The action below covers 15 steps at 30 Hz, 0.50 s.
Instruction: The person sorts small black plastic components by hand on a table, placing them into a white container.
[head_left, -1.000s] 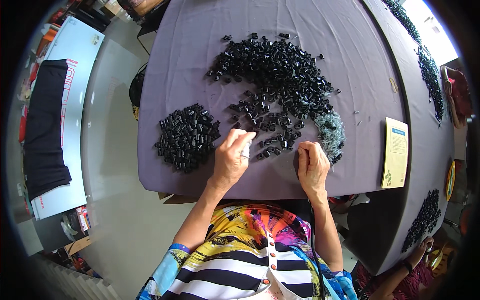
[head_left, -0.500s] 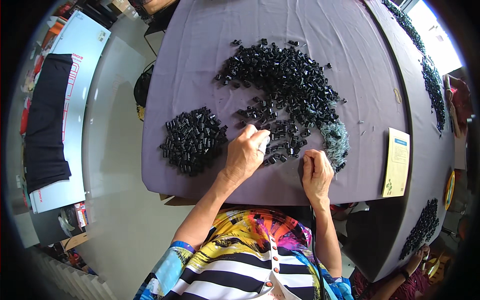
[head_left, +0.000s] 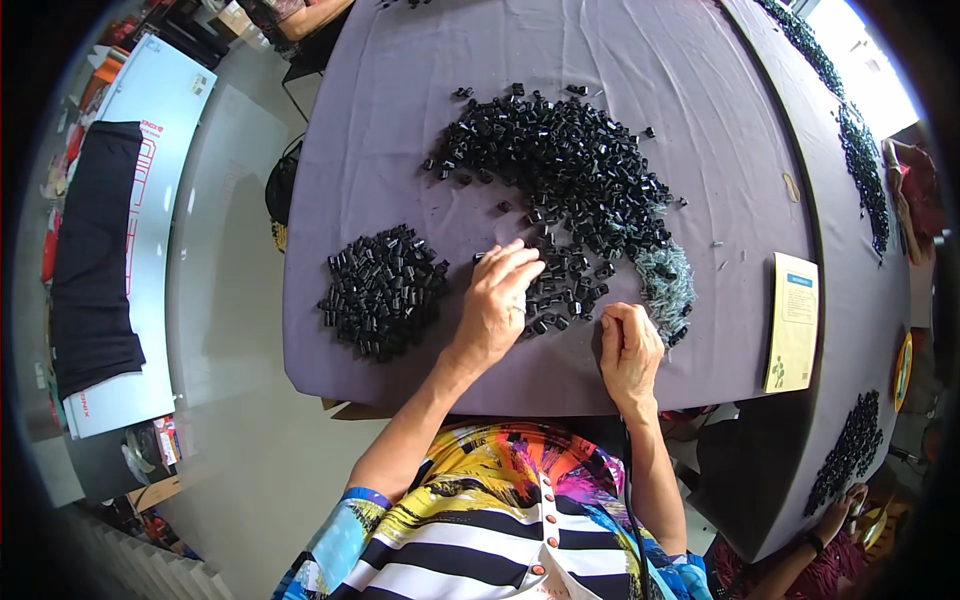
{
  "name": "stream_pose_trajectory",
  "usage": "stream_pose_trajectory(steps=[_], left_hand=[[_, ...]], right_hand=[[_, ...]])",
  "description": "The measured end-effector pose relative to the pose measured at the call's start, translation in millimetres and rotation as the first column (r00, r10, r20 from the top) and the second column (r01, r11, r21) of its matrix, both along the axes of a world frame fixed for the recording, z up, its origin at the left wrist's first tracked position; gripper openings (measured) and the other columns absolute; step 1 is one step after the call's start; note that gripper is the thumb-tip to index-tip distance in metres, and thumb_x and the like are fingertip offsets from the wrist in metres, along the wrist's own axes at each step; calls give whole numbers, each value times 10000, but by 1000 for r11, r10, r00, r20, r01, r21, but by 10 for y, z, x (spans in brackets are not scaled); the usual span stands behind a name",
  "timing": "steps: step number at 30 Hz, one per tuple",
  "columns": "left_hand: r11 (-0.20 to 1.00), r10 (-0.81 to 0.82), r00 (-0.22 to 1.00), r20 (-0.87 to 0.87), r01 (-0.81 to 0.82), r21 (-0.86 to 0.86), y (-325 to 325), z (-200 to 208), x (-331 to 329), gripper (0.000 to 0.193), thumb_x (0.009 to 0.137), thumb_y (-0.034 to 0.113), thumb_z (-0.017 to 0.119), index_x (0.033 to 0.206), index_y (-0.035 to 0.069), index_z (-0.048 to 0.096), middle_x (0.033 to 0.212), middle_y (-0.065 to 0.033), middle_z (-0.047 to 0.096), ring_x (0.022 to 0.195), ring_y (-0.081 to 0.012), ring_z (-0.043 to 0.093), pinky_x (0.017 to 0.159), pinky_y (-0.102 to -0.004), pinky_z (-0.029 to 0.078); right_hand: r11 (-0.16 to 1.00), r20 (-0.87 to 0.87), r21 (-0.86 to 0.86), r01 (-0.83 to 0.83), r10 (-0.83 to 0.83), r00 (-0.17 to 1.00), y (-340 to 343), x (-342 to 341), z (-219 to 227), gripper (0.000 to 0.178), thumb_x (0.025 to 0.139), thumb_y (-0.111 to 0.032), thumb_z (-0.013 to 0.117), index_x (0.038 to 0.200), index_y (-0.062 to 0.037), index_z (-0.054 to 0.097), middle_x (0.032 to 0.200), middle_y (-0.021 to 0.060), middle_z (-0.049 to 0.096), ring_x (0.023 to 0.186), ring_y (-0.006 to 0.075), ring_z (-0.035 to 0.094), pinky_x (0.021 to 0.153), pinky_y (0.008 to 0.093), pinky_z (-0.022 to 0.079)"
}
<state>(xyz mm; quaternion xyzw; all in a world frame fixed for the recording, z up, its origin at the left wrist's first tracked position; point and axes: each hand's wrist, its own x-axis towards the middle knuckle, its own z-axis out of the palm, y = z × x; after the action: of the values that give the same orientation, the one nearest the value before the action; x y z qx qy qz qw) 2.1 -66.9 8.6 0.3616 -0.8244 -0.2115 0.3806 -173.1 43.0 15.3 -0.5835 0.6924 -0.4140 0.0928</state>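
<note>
On the cloth [head_left: 390, 130], the left hand [head_left: 493, 303] lies loosely open beside black pieces [head_left: 566, 288], the right hand [head_left: 631, 350] curled closed

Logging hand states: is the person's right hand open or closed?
Closed: the right hand has its fingers curled inward beside the heap of thin pale bits. Whether the grip holds anything, I cannot tell.

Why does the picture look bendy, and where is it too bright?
Head view: the fisheye lens bends the edges of the purplish table and leaves black corners; head view, upper right: a bright patch is washed out white; head view, middle: small glints shine on the black pieces.
</note>
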Motion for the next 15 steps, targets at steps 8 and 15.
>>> stream_pose_trajectory(steps=[8,15], left_hand=[[961,252,921,-298,-202,190,-168,110,192,301,814,-155,489,1008,0,659,984,-89,682,937,-180,650,860,-275,492],[900,310,888,-339,-160,406,-190,56,149,253,892,-94,486,1033,7,671,1035,-56,699,966,-113,630,880,-243,467]], right_hand=[[1000,-1,-1,-2,2,1000,-5,1,6,54,853,-29,579,906,-31,564,781,124,564,704,314,576,645,381,466],[1000,-1,-1,4,-4,1000,1,5,7,53,859,-35,582,909,-33,565,781,121,569,707,315,581,647,379,467]])
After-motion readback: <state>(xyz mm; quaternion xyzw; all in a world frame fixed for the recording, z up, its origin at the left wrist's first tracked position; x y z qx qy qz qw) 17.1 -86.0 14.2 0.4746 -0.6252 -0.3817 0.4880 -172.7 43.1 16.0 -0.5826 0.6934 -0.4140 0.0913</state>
